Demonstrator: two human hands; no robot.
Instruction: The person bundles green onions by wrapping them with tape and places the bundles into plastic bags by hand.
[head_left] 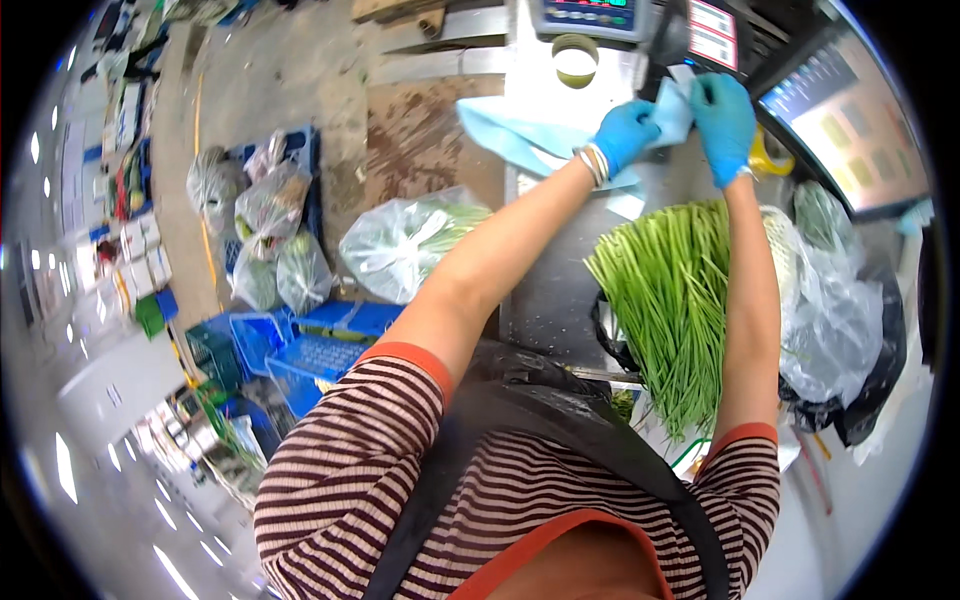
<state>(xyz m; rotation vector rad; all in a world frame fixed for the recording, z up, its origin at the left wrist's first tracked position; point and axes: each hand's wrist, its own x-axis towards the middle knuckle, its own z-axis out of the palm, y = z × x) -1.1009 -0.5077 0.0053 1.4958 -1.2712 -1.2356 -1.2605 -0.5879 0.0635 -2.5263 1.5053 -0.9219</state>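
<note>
Head view, both arms outstretched, left hand (625,133) and right hand (723,118) grip clamped on pale blue bag (672,112)
</note>
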